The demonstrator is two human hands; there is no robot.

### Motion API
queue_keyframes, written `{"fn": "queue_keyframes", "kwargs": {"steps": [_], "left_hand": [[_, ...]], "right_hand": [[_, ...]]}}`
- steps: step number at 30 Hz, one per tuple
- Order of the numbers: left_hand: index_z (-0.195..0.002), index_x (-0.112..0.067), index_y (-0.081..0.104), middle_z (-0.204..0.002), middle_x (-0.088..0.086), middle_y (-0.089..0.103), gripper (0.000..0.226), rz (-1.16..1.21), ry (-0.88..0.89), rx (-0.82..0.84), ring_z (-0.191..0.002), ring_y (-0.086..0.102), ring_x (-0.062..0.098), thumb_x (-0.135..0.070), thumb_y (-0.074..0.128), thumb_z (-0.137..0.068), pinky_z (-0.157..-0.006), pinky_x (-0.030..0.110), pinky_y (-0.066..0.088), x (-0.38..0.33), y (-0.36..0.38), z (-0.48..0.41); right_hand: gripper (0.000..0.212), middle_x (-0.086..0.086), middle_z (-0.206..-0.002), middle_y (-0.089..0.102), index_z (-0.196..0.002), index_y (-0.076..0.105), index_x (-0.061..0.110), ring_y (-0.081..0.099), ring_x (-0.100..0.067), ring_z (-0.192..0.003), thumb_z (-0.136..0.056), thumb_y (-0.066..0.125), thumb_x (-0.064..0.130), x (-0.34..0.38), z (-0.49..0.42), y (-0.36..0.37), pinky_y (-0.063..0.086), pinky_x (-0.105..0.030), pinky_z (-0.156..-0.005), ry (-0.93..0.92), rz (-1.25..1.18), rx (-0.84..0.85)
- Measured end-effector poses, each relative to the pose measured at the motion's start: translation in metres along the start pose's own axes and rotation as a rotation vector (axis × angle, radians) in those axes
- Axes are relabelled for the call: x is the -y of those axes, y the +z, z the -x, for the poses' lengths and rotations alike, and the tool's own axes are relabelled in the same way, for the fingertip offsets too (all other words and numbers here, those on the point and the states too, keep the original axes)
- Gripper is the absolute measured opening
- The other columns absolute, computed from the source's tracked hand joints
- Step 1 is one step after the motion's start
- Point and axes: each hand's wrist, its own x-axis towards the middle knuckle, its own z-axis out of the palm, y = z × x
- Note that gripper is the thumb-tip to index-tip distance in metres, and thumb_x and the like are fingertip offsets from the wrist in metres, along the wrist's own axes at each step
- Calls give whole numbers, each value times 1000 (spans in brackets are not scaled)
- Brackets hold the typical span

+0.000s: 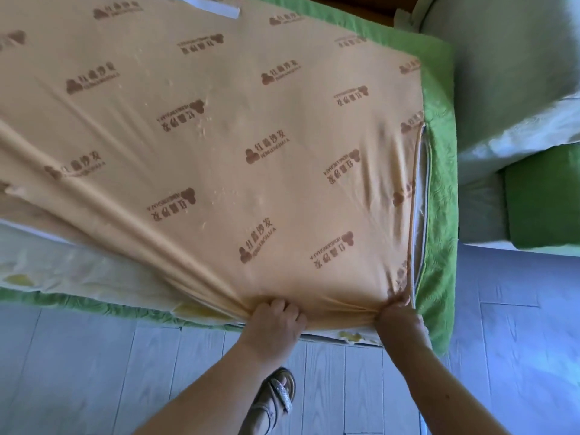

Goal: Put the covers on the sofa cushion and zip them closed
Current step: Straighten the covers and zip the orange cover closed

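Note:
A large sofa cushion lies flat in front of me, mostly inside an orange inner cover [219, 127] printed with brown logos. White and yellow-stained foam [78, 271] shows at the near left where the cover is not over it. My left hand [276, 321] grips a bunch of the orange fabric at the near edge. My right hand [398, 312] grips the fabric at the near right corner, beside the open zipper [419, 199] that runs along the right side. Stretch folds fan out from both hands. A green outer cover [439, 189] lies under the cushion.
A pale sofa [508, 73] with a green cushion [546, 199] stands to the right. Grey plank floor [94, 372] lies below, with my sandalled foot [276, 394] near the cushion's edge.

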Motion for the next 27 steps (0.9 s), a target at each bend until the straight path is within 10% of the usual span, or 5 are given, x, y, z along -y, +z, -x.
{"fn": "queue_keyframes", "kwargs": {"steps": [4, 8, 14, 27], "left_hand": [[-120, -3, 43, -116, 15, 47, 28, -47, -87, 29, -103, 44, 31, -4, 35, -93, -69, 38, 31, -10, -5, 5], [-135, -3, 29, -132, 15, 32, 47, -76, -147, 85, -119, 32, 33, -11, 42, -90, -93, 44, 33, -1, -19, 45], [-139, -10, 32, -143, 13, 29, 50, 41, -251, 178, -126, 31, 32, -19, 46, -92, -101, 43, 32, 34, -68, 114], [-128, -15, 41, -136, 7, 39, 37, 147, -588, -216, -124, 39, 26, -32, 39, -96, -96, 37, 39, 180, -268, 320]], "right_hand": [[38, -6, -45, 60, -92, 73, -2, 54, -14, -33, -62, 52, 6, 12, 13, -24, 30, -11, -35, 62, 9, 318], [52, 3, -94, 67, -138, 37, -2, 65, -10, -83, -88, 43, 11, 12, 53, -51, 35, -21, -54, 97, 139, 329], [25, -11, -90, 67, -94, 66, 4, 66, -27, -85, -74, 70, 18, 35, 79, -166, 51, -34, -71, -34, -269, 273], [35, -10, -128, 47, -125, 48, 10, 42, -28, -122, -91, 41, 17, 95, 68, -487, 34, -42, -101, -249, -312, -125]]}}
